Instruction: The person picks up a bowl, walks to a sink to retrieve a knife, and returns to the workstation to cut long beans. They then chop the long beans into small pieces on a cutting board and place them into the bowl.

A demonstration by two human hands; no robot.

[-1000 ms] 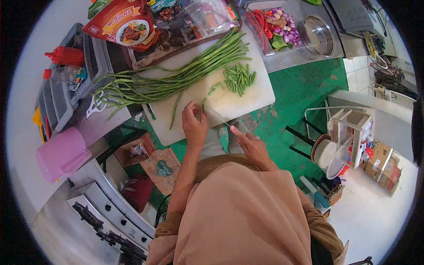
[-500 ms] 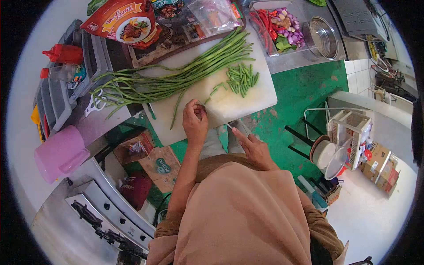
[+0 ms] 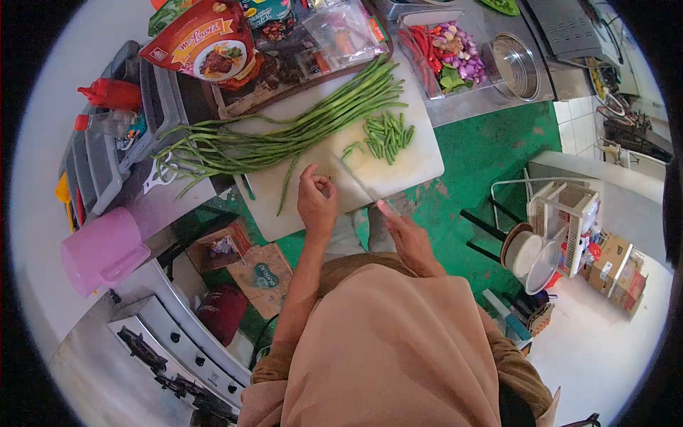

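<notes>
Two bare hands at the near side of the white cutting board (image 3: pixel 284 206). Right hand (image 3: pixel 411 244) has its fingers wrapped round the knife (image 3: pixel 360 182), blade pointing far-left. Left hand (image 3: pixel 318 205) is curled just left of it, can't tell if it's pinching anything. Long green beans (image 3: pixel 284 138) lie across the far side, cut pieces (image 3: pixel 388 136) to the right. Red pouch (image 3: pixel 206 46), far left, looks like "McLewis"; teal packet (image 3: pixel 270 18) lettering's too small for me.
</notes>
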